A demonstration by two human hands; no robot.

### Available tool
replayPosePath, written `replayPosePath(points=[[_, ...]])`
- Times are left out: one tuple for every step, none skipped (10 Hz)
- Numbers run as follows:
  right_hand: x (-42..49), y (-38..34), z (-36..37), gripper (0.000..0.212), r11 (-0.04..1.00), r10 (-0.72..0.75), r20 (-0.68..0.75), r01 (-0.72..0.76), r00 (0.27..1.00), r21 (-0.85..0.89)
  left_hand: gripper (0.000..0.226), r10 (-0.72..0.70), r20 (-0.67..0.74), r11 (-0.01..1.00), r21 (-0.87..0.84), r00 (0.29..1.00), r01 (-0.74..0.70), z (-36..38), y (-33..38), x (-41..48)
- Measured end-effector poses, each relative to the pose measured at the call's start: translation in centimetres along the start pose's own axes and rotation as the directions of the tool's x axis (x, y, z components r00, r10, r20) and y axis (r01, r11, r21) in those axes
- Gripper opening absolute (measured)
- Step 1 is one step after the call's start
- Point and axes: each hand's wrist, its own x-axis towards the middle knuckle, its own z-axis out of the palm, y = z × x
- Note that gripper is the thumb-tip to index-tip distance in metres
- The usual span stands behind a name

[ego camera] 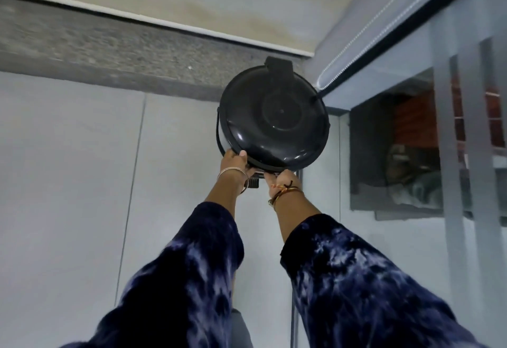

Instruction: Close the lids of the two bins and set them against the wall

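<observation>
both the left hand (235, 163) and right hand (280, 180) are gripping the near rim of the lidded black pedal bin (274, 118) standing by the wall (192, 4).

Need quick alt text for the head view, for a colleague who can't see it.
Both hands, left and right, grip the near edge of a round black bin with its lid shut, standing in a floor corner beside the wall.
</observation>
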Motion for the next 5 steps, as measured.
replayPosePath(points=[[3.3, -0.6, -1.2, 0.044, 0.998, 0.006, -0.103, -0.012, 0.995, -0.058, 0.037, -0.018, 0.016, 0.999, 0.047, 1.0, 0.017, 2.2, -2.2, 1.8], [5.7, -0.6, -2.4, 0.045, 0.992, 0.074, -0.023, -0.071, 0.997, 0.108, 0.037, 0.006, 0.011, 0.996, 0.093, 1.0, -0.007, 3.3, -2.9, 2.6], [5.8, -0.3, -2.1, 0.047, 0.994, 0.105, -0.039, -0.103, 0.994, 0.047, 0.036, -0.003, -0.009, 0.987, 0.159, 1.0, 0.005, 3.1, -2.8, 3.1], [4.4, -1.3, -2.0, 0.046, 0.986, 0.105, -0.046, -0.11, 0.993, -0.128, 0.032, -0.037, -0.04, 0.944, 0.327, 0.999, 0.048, 3.3, -1.4, 1.8], [2.3, -3.4, -1.4, 0.045, 0.934, 0.09, -0.089, -0.116, 0.992, -0.338, 0.052, 0.082, -0.165, 0.797, 0.603, 0.983, 0.035, 2.9, 0.7, -0.6]])
